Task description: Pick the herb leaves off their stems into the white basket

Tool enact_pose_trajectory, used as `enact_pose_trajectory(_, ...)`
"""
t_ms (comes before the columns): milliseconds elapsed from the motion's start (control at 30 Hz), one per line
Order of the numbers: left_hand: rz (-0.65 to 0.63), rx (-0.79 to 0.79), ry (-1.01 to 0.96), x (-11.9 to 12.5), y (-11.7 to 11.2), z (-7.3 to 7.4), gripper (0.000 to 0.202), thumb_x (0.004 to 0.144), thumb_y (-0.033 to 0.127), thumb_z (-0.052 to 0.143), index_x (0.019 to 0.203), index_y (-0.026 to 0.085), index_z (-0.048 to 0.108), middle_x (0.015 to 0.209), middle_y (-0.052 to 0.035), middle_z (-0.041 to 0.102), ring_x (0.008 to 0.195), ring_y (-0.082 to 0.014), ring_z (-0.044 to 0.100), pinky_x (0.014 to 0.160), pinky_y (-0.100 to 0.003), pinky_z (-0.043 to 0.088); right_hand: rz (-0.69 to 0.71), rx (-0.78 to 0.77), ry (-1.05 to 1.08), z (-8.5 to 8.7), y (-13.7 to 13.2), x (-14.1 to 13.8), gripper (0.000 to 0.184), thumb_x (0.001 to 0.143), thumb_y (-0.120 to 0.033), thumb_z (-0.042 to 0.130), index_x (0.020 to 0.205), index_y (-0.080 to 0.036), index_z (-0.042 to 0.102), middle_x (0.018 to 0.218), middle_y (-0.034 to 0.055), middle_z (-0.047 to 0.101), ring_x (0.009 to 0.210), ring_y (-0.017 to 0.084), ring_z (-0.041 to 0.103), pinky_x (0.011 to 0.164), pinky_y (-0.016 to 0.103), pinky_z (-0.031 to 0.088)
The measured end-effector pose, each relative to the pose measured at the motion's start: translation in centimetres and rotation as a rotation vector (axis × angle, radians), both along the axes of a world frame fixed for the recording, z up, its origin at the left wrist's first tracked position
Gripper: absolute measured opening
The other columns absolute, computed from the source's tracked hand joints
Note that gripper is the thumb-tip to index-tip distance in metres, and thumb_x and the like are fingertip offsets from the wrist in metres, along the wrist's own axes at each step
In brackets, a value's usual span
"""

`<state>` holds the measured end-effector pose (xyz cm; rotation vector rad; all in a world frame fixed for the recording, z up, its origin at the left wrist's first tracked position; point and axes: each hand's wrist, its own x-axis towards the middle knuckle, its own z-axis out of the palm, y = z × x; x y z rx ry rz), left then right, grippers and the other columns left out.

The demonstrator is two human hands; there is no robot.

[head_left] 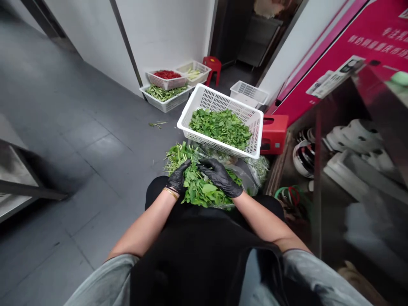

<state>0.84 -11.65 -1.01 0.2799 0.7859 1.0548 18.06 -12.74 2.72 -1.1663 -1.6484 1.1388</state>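
Note:
Both my hands wear black gloves and rest on a bunch of leafy green stems (199,187) lying across my lap. My left hand (177,177) is closed around the stems on the left side of the bunch. My right hand (219,175) grips the leaves from the right, fingers curled over them. Just beyond my knees stands a white slotted basket (255,131) holding a heap of picked green leaves (220,126). A clear plastic bag (247,178) with more greens lies under the bunch.
A red plastic stool (273,134) sits right of the basket. By the far wall stand white baskets with red chillies (167,75), green beans (165,92), another with greens (194,73), an empty basket (247,91) and a red stool (213,64). Steel shelving (350,161) is right.

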Motion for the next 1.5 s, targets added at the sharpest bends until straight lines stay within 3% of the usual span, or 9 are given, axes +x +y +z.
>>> enact_pose_trajectory(200,-0.036,-0.044,-0.017,0.2,-0.6,1.6,0.026,0.066,0.020,0.079,0.091,0.016,0.076,0.086,-0.0083,0.079,0.093,-0.0313,0.075,0.091,-0.044,0.059,0.008,-0.104,0.095,0.2,3.2,-1.1,0.035,0.079,-0.051,0.069,0.091,-0.018,0.071,0.081,0.0022,0.070,0.078,0.017,0.063,0.074,0.030,0.052)
enact_pose_trajectory(367,-0.117,0.013,0.067,1.2,-0.8,2.4,0.021,0.064,0.011,0.080,0.084,0.013,0.076,0.082,-0.0089,0.078,0.084,-0.0275,0.076,0.090,-0.040,0.059,0.048,-0.165,0.067,1.9,5.6,-0.6,0.040,0.070,-0.053,0.076,0.061,-0.018,0.059,0.054,-0.0038,0.054,0.053,0.011,0.050,0.051,0.023,0.042)
enact_pose_trajectory(500,-0.016,-0.025,0.086,0.6,0.4,2.3,0.016,0.066,0.009,0.076,0.081,0.012,0.077,0.080,-0.0079,0.078,0.077,-0.0238,0.075,0.085,-0.036,0.060,-0.073,-0.264,0.199,2.4,5.2,1.1,0.046,0.066,-0.059,0.078,0.064,-0.018,0.058,0.053,-0.0036,0.056,0.047,0.010,0.051,0.044,0.022,0.039)
enact_pose_trajectory(667,-0.066,0.000,0.136,-1.6,0.4,1.8,0.006,0.066,0.013,0.078,0.071,0.013,0.075,0.071,-0.0055,0.076,0.062,-0.0186,0.071,0.067,-0.030,0.060,-0.278,-0.264,0.394,1.9,5.3,3.0,0.048,0.065,-0.062,0.077,0.069,-0.018,0.056,0.054,-0.0040,0.057,0.045,0.009,0.053,0.044,0.022,0.043)
enact_pose_trajectory(800,-0.115,0.074,0.159,-1.9,-1.1,2.4,0.024,0.065,0.018,0.084,0.087,0.010,0.078,0.090,-0.0105,0.079,0.083,-0.0232,0.074,0.084,-0.033,0.058,-0.375,-0.237,0.512,1.6,5.8,2.1,0.052,0.059,-0.064,0.079,0.070,-0.018,0.057,0.053,-0.0044,0.059,0.044,0.010,0.055,0.042,0.021,0.043)
enact_pose_trajectory(900,-0.142,0.134,0.137,-0.7,-1.9,3.6,0.034,0.065,0.020,0.086,0.096,0.011,0.078,0.100,-0.0126,0.078,0.095,-0.0283,0.073,0.093,-0.040,0.054,-0.349,-0.232,0.547,1.7,5.7,0.3,0.053,0.057,-0.065,0.080,0.069,-0.017,0.059,0.054,-0.0029,0.062,0.044,0.010,0.057,0.044,0.022,0.045)
enact_pose_trajectory(1067,-0.105,0.189,0.161,0.3,-1.6,4.7,0.019,0.062,0.021,0.086,0.074,0.010,0.075,0.072,-0.0074,0.074,0.064,-0.0188,0.068,0.068,-0.032,0.056,-0.227,-0.231,0.537,2.2,5.2,-0.3,0.053,0.059,-0.064,0.080,0.075,-0.016,0.066,0.059,-0.0008,0.066,0.049,0.012,0.062,0.049,0.023,0.049)
enact_pose_trajectory(1367,-0.210,0.195,0.083,-3.6,-2.8,4.4,0.016,0.065,0.018,0.080,0.067,0.012,0.066,0.054,-0.0017,0.059,0.052,-0.0138,0.056,0.055,-0.028,0.049,0.119,-0.274,0.237,3.0,4.8,4.4,0.049,0.063,-0.060,0.081,0.069,-0.013,0.069,0.058,0.0027,0.068,0.051,0.011,0.063,0.053,0.022,0.050)
enact_pose_trajectory(1500,-0.209,0.144,0.015,-5.1,-3.5,4.0,0.014,0.070,0.019,0.076,0.065,0.013,0.066,0.054,-0.0017,0.057,0.055,-0.0147,0.058,0.064,-0.032,0.054,0.036,-0.260,0.345,2.6,4.9,4.8,0.046,0.069,-0.059,0.076,0.074,-0.014,0.070,0.058,0.0009,0.066,0.049,0.012,0.062,0.050,0.022,0.049)
